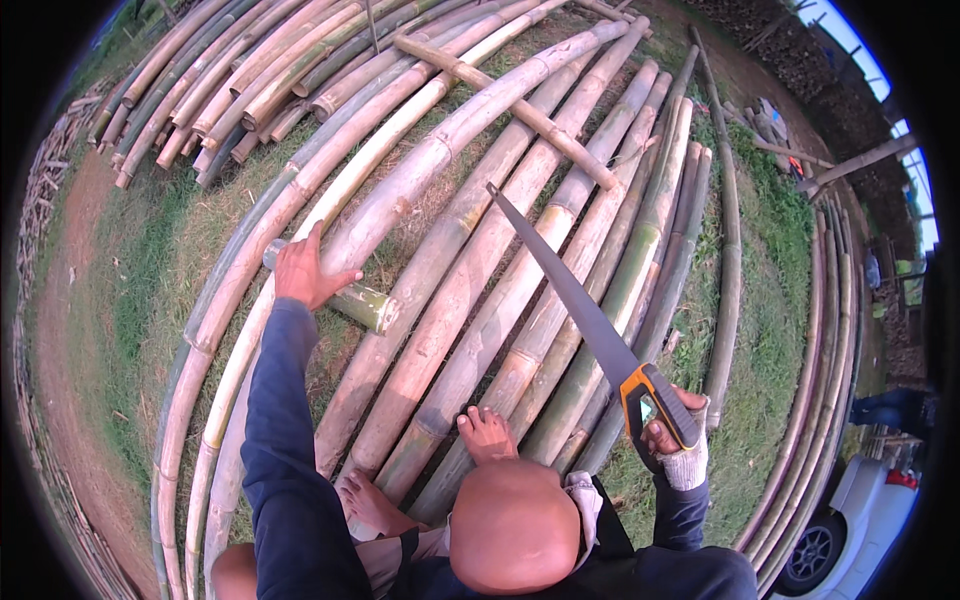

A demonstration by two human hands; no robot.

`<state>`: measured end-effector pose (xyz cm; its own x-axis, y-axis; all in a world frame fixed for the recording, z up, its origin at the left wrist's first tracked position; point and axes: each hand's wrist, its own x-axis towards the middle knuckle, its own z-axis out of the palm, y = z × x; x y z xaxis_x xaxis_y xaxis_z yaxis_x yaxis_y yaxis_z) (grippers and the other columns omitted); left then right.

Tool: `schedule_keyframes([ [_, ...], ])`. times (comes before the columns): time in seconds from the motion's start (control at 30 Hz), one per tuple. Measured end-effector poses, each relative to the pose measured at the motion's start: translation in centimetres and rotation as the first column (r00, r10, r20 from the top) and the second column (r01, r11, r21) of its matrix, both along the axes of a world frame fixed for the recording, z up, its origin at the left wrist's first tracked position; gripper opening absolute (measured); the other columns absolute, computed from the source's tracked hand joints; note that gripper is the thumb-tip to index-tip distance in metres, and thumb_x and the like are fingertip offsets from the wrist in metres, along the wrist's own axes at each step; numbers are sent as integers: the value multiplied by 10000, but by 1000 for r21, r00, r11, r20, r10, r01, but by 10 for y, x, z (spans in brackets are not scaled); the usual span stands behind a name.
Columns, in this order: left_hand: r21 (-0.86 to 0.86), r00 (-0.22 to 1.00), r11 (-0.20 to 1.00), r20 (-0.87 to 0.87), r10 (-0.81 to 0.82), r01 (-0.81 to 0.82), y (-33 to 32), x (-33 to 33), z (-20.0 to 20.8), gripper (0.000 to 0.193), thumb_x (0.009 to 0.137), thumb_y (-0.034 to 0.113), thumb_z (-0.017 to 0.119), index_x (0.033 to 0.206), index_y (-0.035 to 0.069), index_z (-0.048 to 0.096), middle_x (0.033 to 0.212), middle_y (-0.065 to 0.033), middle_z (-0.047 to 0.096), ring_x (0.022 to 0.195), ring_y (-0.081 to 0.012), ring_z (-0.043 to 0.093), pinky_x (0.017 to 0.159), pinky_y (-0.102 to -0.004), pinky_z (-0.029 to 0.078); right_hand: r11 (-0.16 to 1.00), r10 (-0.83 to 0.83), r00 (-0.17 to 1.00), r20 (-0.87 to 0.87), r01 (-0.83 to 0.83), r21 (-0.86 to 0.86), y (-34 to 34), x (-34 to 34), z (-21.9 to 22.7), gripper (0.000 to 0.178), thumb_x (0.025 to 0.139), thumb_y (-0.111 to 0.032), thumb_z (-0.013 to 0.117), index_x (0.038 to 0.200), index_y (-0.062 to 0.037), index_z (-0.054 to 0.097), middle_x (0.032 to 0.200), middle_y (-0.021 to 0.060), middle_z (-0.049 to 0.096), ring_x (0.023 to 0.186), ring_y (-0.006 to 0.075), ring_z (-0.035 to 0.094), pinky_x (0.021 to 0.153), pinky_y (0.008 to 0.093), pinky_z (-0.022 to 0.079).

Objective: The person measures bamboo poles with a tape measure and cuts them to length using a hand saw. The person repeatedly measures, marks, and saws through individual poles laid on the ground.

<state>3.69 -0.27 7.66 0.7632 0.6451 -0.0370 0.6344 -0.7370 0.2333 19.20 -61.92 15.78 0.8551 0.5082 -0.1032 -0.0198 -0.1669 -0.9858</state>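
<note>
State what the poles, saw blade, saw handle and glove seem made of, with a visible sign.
Poles: bamboo, mostly smooth and dull, with ringed joints.
Saw blade: probably steel, matte grey, thin and flat.
Saw handle: perhaps plastic, from its rounded orange-and-black shape; rubber parts are possible.
Glove: likely knitted cloth, off-white and matte, with a soft look.

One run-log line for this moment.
Right hand: grips grey-bladed saw with orange-and-black handle | Left hand: on thick pale bamboo pole, near short green bamboo crosspiece | Saw: points forward-left
</note>
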Motion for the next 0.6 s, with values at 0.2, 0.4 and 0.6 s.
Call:
schedule_keyframes([
  [0.2,-118,974,993,-221,-48,22,-15,59,-9,1103,685,557,957,1517,11,482,1260,-267,725,1204,-440,690,1092,-506,507,849,125,855,503,171,-501,107,-22,-79,739,845,-100,873,1509,-182,561,1109,190,643,952,406,719,787,459,600],
  [0.4,-745,977,637,207,-59,196,-64,49,5,913,729,334,995,1418,-45,531,1242,-197,727,1141,-291,715,1008,-400,553,224,795,604,-49,-369,-902,129,-25,-134,937,795,-360,839,1625,-203,433,1437,285,566,1282,497,593,1059,606,502],
  [0.6,-889,946,386,307,101,247,-187,17,30,743,791,189,967,1359,-65,561,1188,-140,731,1079,-191,702,965,-352,564,951,310,885,-347,-279,136,238,77,-156,884,1007,-619,696,1594,-18,422,1262,148,594,1108,289,673,986,406,546],
])
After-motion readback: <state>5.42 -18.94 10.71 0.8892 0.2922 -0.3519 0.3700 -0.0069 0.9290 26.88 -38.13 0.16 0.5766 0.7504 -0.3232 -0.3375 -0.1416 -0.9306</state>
